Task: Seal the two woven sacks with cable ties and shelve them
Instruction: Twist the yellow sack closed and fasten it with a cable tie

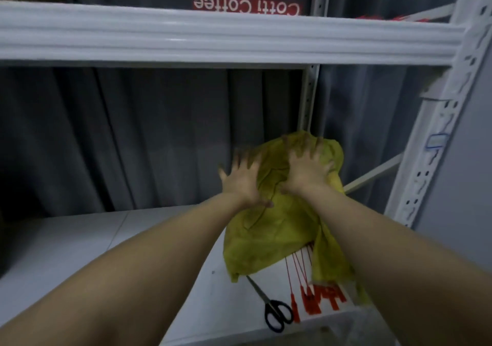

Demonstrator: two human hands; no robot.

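Note:
A yellow-green woven sack (269, 228) lies on the white shelf board (80, 252), bunched up against the back right corner. My left hand (243, 176) rests flat on its left upper part with fingers spread. My right hand (308, 166) presses on the sack's top, fingers spread too. Neither hand grips anything. Several red cable ties (314, 289) lie on the shelf, partly under the sack's near edge. I see only one sack.
Black-handled scissors (274, 309) lie on the shelf near the front edge, left of the ties. A white shelf beam (213, 36) crosses overhead, with a red box (247, 6) on it. A perforated upright (436, 146) stands at the right. Grey curtain hangs behind.

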